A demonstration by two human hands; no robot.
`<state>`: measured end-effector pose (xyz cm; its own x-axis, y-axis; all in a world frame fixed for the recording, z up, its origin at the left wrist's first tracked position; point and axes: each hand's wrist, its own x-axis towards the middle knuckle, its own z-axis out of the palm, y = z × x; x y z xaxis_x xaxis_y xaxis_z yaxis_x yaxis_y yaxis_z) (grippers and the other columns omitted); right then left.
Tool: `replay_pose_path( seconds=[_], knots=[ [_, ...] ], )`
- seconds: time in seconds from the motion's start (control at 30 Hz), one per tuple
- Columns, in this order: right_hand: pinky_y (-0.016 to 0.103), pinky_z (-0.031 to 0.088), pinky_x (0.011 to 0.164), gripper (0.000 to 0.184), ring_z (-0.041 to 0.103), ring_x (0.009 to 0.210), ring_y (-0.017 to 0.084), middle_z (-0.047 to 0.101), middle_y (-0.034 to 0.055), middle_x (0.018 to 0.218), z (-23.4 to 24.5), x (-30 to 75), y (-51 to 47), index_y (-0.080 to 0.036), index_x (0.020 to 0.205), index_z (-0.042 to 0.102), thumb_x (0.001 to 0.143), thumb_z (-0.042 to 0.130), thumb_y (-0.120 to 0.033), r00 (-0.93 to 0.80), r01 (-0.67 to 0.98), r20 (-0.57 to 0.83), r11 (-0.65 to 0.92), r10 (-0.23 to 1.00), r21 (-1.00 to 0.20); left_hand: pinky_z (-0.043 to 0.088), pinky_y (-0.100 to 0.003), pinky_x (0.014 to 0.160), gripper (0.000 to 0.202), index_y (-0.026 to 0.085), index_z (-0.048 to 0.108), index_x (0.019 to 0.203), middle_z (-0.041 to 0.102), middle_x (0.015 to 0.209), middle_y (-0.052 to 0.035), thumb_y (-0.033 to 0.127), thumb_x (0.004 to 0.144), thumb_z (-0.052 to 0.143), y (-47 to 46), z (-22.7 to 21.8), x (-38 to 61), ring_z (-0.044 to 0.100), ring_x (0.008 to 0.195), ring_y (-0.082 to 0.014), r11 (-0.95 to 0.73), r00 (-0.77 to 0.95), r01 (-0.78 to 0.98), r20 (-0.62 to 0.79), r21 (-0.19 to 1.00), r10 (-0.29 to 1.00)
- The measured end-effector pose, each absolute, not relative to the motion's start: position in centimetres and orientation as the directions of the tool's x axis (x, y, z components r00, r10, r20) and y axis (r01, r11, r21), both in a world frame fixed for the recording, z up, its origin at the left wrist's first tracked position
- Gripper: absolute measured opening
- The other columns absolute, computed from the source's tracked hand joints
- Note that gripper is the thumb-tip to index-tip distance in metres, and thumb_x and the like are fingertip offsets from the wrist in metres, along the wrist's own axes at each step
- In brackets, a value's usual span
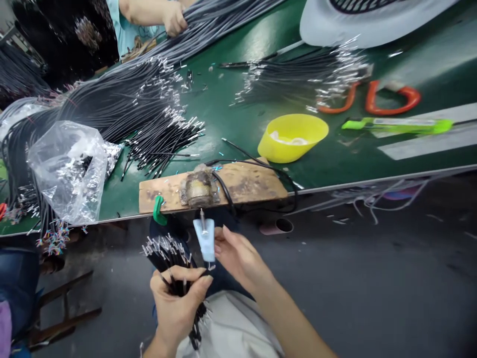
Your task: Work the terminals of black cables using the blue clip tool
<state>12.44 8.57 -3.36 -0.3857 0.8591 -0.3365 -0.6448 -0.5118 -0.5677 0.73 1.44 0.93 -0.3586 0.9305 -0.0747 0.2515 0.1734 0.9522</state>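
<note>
My left hand (178,303) is closed round a bundle of short black cables (169,256) whose stripped metal tips fan out upward. My right hand (238,256) holds a pale blue soldering iron (204,238) by its handle, tip pointing up toward the table edge. Just above, a wooden board (246,186) lies on the green table's (231,114) front edge, with a crusted solder pot (197,189) on it and a green clamp (159,211) at its left. A black cord (261,166) loops across the board.
A large heap of black cables (122,104) covers the table's left, beside a clear plastic bag (70,169). Another person's hand (173,20) grips cables at the top. A yellow bowl (292,136), second cable bundle (305,72), orange-handled scissors (372,99), a green tool (398,124) lie right.
</note>
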Motion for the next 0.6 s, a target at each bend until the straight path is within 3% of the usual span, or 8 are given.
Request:
replay_pose_path(
  seconds=[0.1, 0.17, 0.23, 0.3, 0.43, 0.6],
  knots=[
    [0.026, 0.036, 0.052, 0.029, 0.044, 0.054, 0.012, 0.053, -0.0004, 0.058, -3.7, 13.4, 7.1, -0.017, 0.062, 0.062, 0.068, 0.070, -0.044, -0.141, -0.482, -0.264, -0.299, 0.954, -0.824, 0.054, -0.035, 0.067, 0.006, 0.020, 0.075, 0.069, 0.074, 0.068, -0.0061, 0.023, 0.069, 0.069, 0.8, 1.1, 1.2, 0.068, 0.063, -0.0236, 0.213, -0.359, 0.260, -0.111, 0.942, 0.927],
    [0.027, 0.035, 0.053, 0.020, 0.044, 0.056, 0.013, 0.051, -0.0004, 0.059, -3.2, 13.7, 6.0, -0.019, 0.062, 0.060, 0.075, 0.066, -0.033, 0.014, -0.279, -0.060, -0.054, 0.998, -0.959, 0.053, -0.034, 0.071, 0.011, 0.021, 0.076, 0.073, 0.074, 0.071, -0.0057, 0.021, 0.072, 0.065, 0.7, 1.0, 1.2, 0.068, 0.068, -0.0228, 0.246, -0.326, 0.266, -0.153, 0.932, 0.933],
    [0.029, 0.035, 0.055, 0.011, 0.045, 0.057, 0.014, 0.052, -0.0003, 0.059, -2.3, 13.6, 5.1, -0.020, 0.067, 0.061, 0.077, 0.064, -0.024, 0.014, -0.060, 0.217, 0.218, 0.976, -0.974, 0.051, -0.031, 0.068, 0.014, 0.019, 0.076, 0.072, 0.073, 0.069, -0.0043, 0.021, 0.074, 0.062, 0.7, 0.8, 1.2, 0.067, 0.067, -0.0214, 0.271, -0.280, 0.272, -0.193, 0.924, 0.940],
    [0.030, 0.037, 0.057, 0.003, 0.046, 0.060, 0.016, 0.055, 0.0007, 0.063, -1.3, 13.2, 4.5, -0.020, 0.075, 0.063, 0.076, 0.064, -0.018, -0.092, 0.076, 0.390, 0.397, 0.916, -0.915, 0.049, -0.027, 0.061, 0.018, 0.017, 0.073, 0.060, 0.067, 0.056, -0.0011, 0.019, 0.072, 0.061, 0.7, 0.5, 1.3, 0.063, 0.058, -0.0184, 0.282, -0.255, 0.285, -0.211, 0.916, 0.944],
    [0.029, 0.038, 0.057, 0.012, 0.046, 0.062, 0.015, 0.054, 0.0007, 0.063, -0.6, 12.6, 4.6, -0.019, 0.073, 0.059, 0.081, 0.056, -0.010, -0.230, 0.130, 0.393, 0.428, 0.890, -0.894, 0.042, -0.023, 0.053, 0.028, 0.014, 0.063, 0.044, 0.052, 0.043, 0.0029, 0.017, 0.071, 0.058, 0.7, 0.1, 1.5, 0.050, 0.047, -0.0122, 0.304, -0.246, 0.302, -0.235, 0.903, 0.941],
    [0.027, 0.037, 0.055, 0.017, 0.044, 0.059, 0.014, 0.049, -0.0007, 0.061, -1.6, 12.8, 4.9, -0.019, 0.067, 0.053, 0.084, 0.052, -0.017, -0.157, 0.091, 0.294, 0.310, 0.943, -0.946, 0.036, -0.023, 0.048, 0.010, 0.013, 0.066, 0.057, 0.052, 0.048, 0.0022, 0.018, 0.065, 0.062, 0.6, -0.1, 1.4, 0.042, 0.047, -0.0107, 0.355, -0.320, 0.245, -0.270, 0.902, 0.908]
  ],
)
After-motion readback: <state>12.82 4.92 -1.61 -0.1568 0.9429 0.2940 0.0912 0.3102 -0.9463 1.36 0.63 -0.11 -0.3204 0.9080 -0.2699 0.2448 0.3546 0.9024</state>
